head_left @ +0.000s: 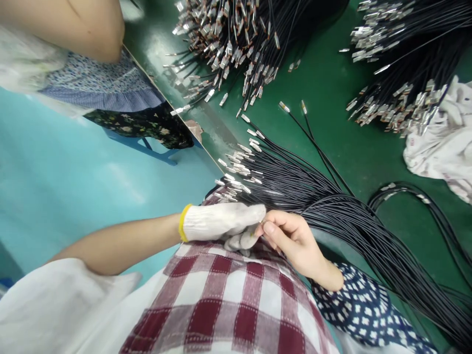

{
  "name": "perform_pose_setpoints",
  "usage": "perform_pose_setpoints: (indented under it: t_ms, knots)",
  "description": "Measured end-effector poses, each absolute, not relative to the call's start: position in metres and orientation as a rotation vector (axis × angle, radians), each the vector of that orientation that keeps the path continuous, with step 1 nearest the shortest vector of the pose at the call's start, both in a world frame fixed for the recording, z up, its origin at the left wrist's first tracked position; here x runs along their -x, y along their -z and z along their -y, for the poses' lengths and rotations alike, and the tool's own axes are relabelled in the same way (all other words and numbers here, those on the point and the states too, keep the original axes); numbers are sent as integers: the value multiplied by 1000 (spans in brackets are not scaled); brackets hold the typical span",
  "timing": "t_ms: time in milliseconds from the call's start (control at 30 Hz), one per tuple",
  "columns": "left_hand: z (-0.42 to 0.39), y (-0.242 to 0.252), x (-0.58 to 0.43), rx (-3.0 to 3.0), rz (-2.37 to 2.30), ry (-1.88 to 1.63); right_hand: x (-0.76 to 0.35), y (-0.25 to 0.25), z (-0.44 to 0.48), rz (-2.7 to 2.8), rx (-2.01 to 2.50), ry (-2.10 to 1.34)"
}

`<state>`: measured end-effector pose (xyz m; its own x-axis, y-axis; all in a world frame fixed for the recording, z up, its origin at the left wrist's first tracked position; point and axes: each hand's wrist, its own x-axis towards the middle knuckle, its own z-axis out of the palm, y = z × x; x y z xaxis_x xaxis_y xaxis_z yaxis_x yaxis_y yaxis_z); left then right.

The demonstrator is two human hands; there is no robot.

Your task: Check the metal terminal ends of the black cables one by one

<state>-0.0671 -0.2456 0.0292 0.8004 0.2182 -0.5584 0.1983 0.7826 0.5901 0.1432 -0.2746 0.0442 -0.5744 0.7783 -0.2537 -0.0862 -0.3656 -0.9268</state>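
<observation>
My left hand (228,223) wears a white knit glove with a yellow cuff. Its fingers are closed, and their tips meet the fingers of my right hand (289,238), which is bare. The right thumb and forefinger pinch together at the gloved fingertips. Whatever lies between the hands is tiny and mostly hidden. Just beyond both hands lies a long bundle of black cables (332,211) with silvery metal ends (239,162) pointing left. Under the hands is a red-and-white checked apron (228,290).
A green table (317,83) carries a large heap of black cables (236,44) at the back and more cable bundles (401,98) at the far right. A crumpled white cloth (446,142) lies beside those. Another person's arm (73,24) is at upper left, above a blue stool (147,147).
</observation>
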Motion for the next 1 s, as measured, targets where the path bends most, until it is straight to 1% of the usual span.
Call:
perform_pose_setpoints:
  t_ms: [267,633,1000]
  knots:
    - [247,-27,71,-742,-600,128,-134,-47,280,1477,1075,-1671]
    - [250,-24,69,-733,-588,121,-135,-46,278,1407,1088,-1715]
    - [246,-26,68,-772,-627,97,-133,-42,282,1501,1142,-1563]
